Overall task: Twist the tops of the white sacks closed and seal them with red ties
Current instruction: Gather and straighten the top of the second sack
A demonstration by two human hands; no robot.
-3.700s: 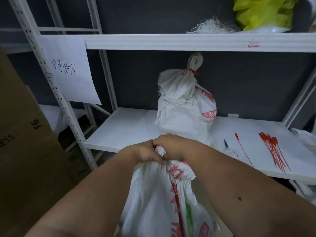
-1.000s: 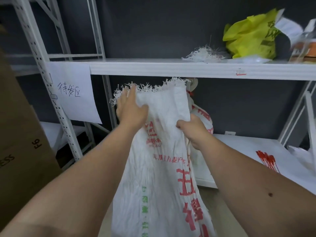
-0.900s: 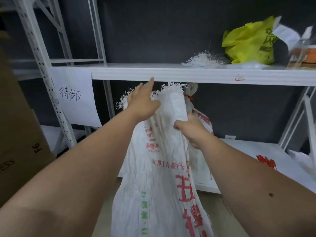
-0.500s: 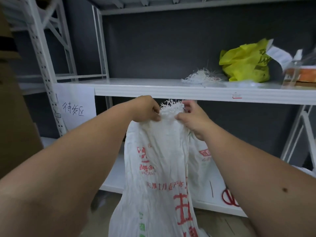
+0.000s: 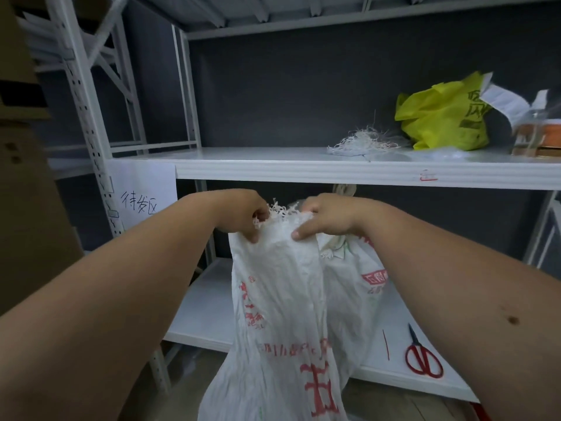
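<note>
A white woven sack with red print hangs in front of me, its frayed top edge bunched between my hands. My left hand grips the top from the left with curled fingers. My right hand pinches it from the right, thumb on the front. Behind it on the lower shelf stands a second white sack, its tied top mostly hidden by my right hand. A single red tie lies on the shelf to the right.
Red-handled scissors lie beside the tie. The upper shelf carries frayed white threads, a yellow bag and a jar. A paper sign hangs on the rack post. Cardboard boxes stand at left.
Both hands lifted the sack and drew its spread top together into a bunch. My view tilted upward, so the upper shelf fills more of the frame.
</note>
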